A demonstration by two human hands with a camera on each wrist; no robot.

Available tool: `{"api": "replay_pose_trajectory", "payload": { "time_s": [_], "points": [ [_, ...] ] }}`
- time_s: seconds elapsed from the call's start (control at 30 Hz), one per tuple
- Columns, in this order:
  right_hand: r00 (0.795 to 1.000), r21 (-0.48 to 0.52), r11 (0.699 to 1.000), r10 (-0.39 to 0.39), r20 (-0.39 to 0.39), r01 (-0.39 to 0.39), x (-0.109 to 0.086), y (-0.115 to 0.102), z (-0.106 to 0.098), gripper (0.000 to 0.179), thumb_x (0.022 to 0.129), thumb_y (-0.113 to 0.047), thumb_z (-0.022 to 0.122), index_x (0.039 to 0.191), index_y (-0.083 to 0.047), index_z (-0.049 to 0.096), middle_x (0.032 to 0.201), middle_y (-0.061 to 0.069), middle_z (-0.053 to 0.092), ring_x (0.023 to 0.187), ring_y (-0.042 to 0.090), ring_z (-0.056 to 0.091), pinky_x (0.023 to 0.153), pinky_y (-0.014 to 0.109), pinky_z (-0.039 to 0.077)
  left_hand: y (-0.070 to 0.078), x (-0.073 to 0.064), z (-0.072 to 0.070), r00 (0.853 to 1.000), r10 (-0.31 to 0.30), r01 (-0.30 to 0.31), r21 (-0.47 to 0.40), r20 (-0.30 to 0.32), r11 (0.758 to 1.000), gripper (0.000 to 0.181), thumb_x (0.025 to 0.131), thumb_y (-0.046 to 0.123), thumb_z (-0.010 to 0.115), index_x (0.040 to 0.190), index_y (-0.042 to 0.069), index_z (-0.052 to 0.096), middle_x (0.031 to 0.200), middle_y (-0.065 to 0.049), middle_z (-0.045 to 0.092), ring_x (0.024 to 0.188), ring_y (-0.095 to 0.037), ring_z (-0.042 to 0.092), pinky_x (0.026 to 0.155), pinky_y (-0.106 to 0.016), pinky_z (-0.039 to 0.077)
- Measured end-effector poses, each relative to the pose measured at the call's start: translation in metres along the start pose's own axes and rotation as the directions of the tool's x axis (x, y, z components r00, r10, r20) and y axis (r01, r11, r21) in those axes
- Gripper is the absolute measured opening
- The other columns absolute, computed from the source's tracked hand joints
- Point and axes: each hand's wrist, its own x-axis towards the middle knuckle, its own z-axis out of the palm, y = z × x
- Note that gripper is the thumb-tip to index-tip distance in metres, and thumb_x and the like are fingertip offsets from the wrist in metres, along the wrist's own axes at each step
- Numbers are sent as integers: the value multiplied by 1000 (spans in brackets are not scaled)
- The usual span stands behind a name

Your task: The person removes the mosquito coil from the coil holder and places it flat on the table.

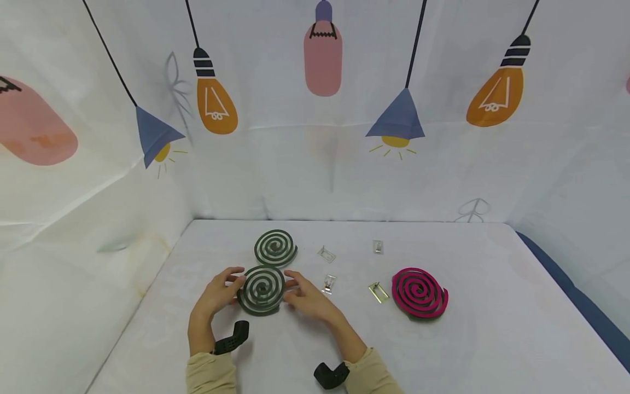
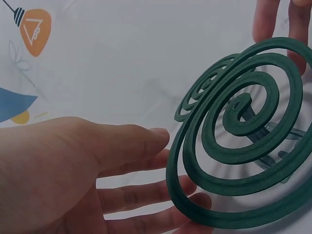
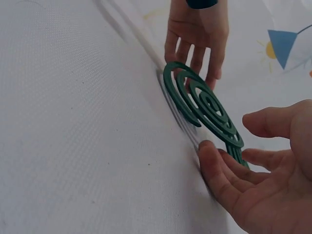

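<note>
A green mosquito coil (image 1: 262,289) lies flat between my two hands. My left hand (image 1: 216,295) is at its left rim, with thumb and fingers spread and loosely bent. In the left wrist view the fingertips reach under the coil's outer ring (image 2: 229,220), while the thumb stands off above. Across from it, my right hand (image 1: 310,298) has its fingertips right by the right rim; in the right wrist view its thumb is spread away from the coil (image 3: 170,80). Grey-green strips (image 2: 265,161) show beneath the coil's centre. A second green coil (image 1: 275,247) lies just behind, meeting its back rim.
To the right, a pink-red coil (image 1: 418,290) lies over a green one. Several small metal pieces are scattered between: silvery ones (image 1: 327,254) (image 1: 328,283) (image 1: 378,247) and a gold-coloured frame (image 1: 378,292). A printed curtain (image 1: 275,164) hangs behind the white table (image 1: 492,328).
</note>
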Motion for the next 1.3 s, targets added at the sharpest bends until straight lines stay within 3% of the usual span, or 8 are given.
{"api": "replay_pose_trajectory", "payload": {
  "time_s": [0.7, 1.03, 1.3],
  "points": [
    [1000, -50, 999, -17, 0, 17, 3, -3, 0, 57, 93, -14, 53, 146, -8, 32, 129, 14, 52, 92, 17, 63, 74, 24, 48, 0, 3, -2, 999, 28, -28, -10, -30, 1000, 43, 97, 21, 51, 134, -1, 46, 123, -28, 56, 93, -26, 65, 73, -36, 56],
    [1000, 1, 1000, 4, 6, -4, 3, -5, -1, 54, 95, -10, 48, 147, -9, 31, 131, 15, 51, 101, 25, 64, 82, 33, 53, 5, 2, -3, 999, 12, -13, -12, -53, 1000, 42, 97, 20, 51, 134, 0, 47, 122, -25, 57, 92, -24, 65, 73, -34, 56],
    [1000, 6, 1000, -3, 3, 2, 1, -12, -2, 55, 94, -10, 48, 147, -10, 31, 131, 14, 49, 98, 27, 64, 83, 35, 53, 10, -2, -5, 997, 45, -45, 3, -69, 999, 39, 96, 18, 52, 131, -2, 51, 117, -24, 59, 89, -24, 65, 71, -33, 56]
  ]
}}
